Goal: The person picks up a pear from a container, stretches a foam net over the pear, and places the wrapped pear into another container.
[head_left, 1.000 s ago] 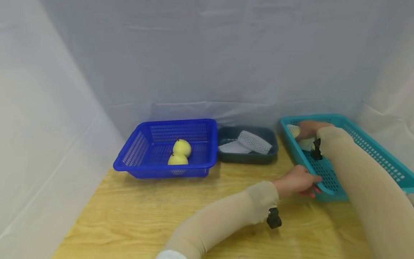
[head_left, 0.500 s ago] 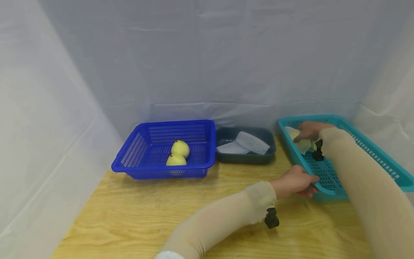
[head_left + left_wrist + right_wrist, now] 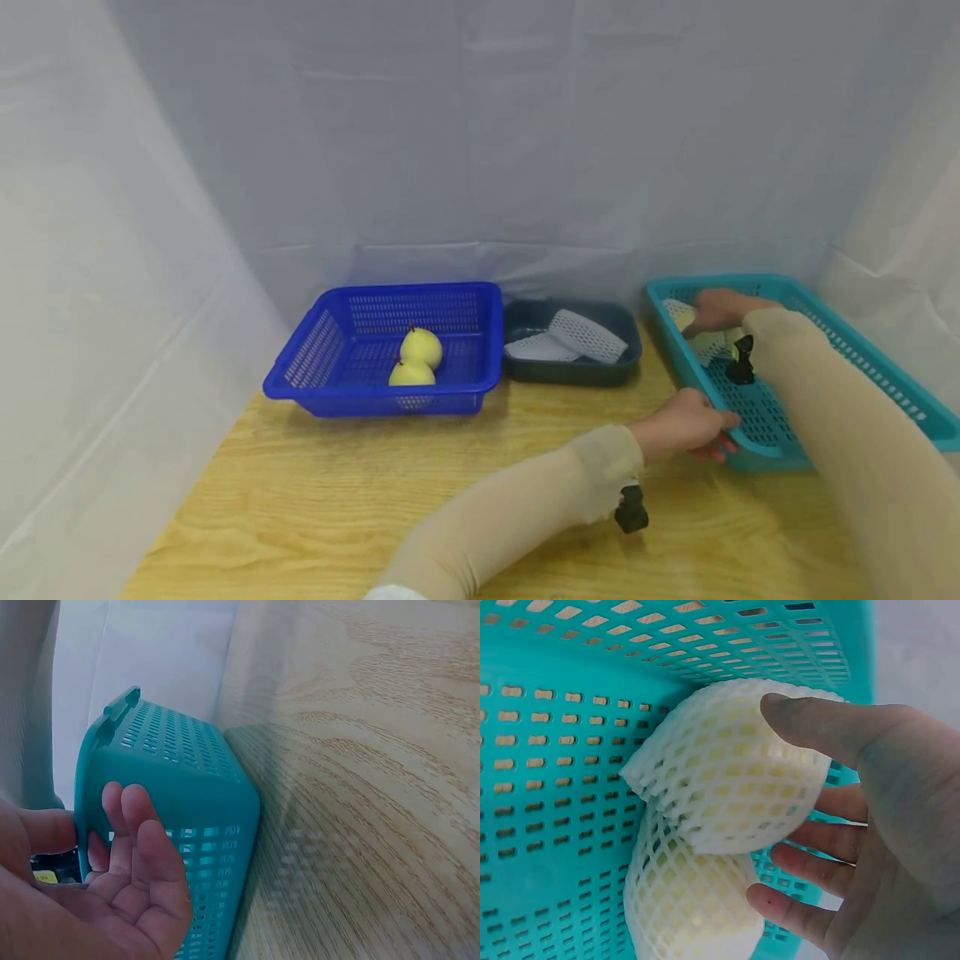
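Two pale yellow pears in white foam nets lie against each other in the turquoise basket. My right hand (image 3: 900, 817) is inside the basket. Its thumb rests on the upper netted pear (image 3: 735, 765), and the spread fingers are beside and partly behind it. The lower netted pear (image 3: 694, 900) lies close to the fingertips. My left hand (image 3: 688, 425) grips the near left corner of the turquoise basket (image 3: 776, 452), with the thumb over the rim and the other fingers against the outer wall (image 3: 169, 780).
A blue basket (image 3: 382, 389) on the left holds two bare pears (image 3: 422, 347). Between the baskets stands a dark green tray (image 3: 573, 372) with foam nets (image 3: 588, 335) in it. All stand on a wooden table (image 3: 315, 500) before a white sheet (image 3: 465, 150).
My right hand has shifted slightly at the netted pears, and the upper one has turned or moved a little. The left hand keeps its hold on the basket's rim.
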The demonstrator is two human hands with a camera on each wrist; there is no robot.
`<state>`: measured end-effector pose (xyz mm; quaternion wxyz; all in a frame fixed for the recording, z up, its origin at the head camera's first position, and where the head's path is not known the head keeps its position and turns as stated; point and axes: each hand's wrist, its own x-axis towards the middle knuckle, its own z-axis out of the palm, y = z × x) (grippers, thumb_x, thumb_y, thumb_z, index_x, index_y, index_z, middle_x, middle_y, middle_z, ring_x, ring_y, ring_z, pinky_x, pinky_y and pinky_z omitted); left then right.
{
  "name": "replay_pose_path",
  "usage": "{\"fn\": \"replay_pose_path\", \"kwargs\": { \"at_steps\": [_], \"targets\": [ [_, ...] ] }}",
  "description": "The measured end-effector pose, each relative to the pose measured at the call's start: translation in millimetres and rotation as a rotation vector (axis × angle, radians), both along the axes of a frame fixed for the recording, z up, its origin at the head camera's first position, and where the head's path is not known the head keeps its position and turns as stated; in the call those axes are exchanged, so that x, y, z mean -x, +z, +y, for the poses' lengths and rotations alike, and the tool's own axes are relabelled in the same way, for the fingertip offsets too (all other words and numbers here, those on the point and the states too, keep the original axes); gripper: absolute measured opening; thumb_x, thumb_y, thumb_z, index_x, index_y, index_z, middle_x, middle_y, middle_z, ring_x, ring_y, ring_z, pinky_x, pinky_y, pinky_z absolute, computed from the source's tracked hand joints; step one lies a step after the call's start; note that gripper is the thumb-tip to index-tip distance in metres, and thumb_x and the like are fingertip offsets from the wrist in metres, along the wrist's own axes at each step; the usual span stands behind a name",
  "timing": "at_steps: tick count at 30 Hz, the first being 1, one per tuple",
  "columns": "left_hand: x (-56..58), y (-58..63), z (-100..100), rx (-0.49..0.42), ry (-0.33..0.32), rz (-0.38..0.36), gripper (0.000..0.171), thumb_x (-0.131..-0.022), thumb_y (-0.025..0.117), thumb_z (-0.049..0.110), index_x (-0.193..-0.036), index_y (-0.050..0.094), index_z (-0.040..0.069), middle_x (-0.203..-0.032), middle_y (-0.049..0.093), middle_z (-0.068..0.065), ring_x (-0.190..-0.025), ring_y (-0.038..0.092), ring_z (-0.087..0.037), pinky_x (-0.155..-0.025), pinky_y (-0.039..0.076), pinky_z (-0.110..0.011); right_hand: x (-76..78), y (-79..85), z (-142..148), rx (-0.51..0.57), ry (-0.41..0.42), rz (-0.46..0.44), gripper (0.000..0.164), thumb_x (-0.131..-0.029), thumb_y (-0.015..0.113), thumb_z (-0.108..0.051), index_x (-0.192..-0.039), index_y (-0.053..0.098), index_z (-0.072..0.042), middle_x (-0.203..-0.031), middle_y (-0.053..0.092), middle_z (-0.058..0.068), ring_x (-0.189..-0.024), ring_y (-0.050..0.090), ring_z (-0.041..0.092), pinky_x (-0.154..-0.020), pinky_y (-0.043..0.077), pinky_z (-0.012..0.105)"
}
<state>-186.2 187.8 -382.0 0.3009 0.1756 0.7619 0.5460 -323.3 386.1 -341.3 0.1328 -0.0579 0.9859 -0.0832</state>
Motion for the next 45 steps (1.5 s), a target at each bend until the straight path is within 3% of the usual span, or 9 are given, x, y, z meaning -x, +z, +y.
{"fn": "replay_pose_path", "kwargs": {
  "at_steps": [9,20,29,38,45],
  "targets": [
    [3.9,0.4,2,-0.012,-0.006,0.002,0.035,-0.099,0.064,0.023,-0.073,0.071,0.001,-0.069,0.071,-0.007,-0.051,0.058,-0.015,-0.065,0.059,-0.039,-15.9,17.3,0,0.022,0.069,0.068,0.065,-0.099,0.059,-0.025,-0.143,0.038,0.017,-0.146,0.036,0.043,-0.129,0.041,0.06,-0.099,0.041,0.068],
    [8.5,2.3,-1,0.008,-0.027,-0.003,0.038,-0.1,0.063,0.024,-0.072,0.07,-0.001,-0.072,0.072,-0.007,-0.056,0.063,-0.018,-0.067,0.059,-0.04,-63.0,33.8,-14,-0.048,0.147,0.242,0.05,-0.1,0.061,-0.03,-0.137,0.056,0.003,-0.131,0.062,0.028,-0.111,0.064,0.043,-0.084,0.053,0.057],
    [10.2,2.6,-2,0.056,-0.042,0.024,0.044,-0.101,0.061,0.029,-0.07,0.068,-0.001,-0.074,0.073,-0.005,-0.066,0.07,-0.023,-0.066,0.058,-0.035,-99.4,37.4,-43,-0.093,0.195,0.381,0.041,-0.097,0.066,-0.027,-0.13,0.064,-0.004,-0.12,0.07,0.017,-0.097,0.069,0.031,-0.07,0.057,0.048],
    [10.5,-3.6,-4,0.047,-0.079,0.093,0.029,-0.103,0.057,0.034,-0.09,0.069,0.01,-0.073,0.069,-0.001,-0.065,0.068,-0.019,-0.065,0.057,-0.033,-135.9,31.4,-67,-0.068,0.232,0.49,0.03,-0.096,0.066,-0.027,-0.122,0.07,-0.012,-0.113,0.073,0.007,-0.084,0.069,0.018,-0.061,0.055,0.037],
    [11.0,-7.6,-6,0.019,-0.067,0.183,0.026,-0.104,0.054,0.037,-0.125,0.065,0.028,-0.073,0.068,-0.002,-0.064,0.069,-0.023,-0.06,0.058,-0.036,-153.8,23.3,-79,0.016,0.215,0.533,0.022,-0.097,0.064,-0.026,-0.115,0.071,-0.016,-0.102,0.073,0.0,-0.084,0.068,0.016,-0.062,0.054,0.038]
  ]
}}
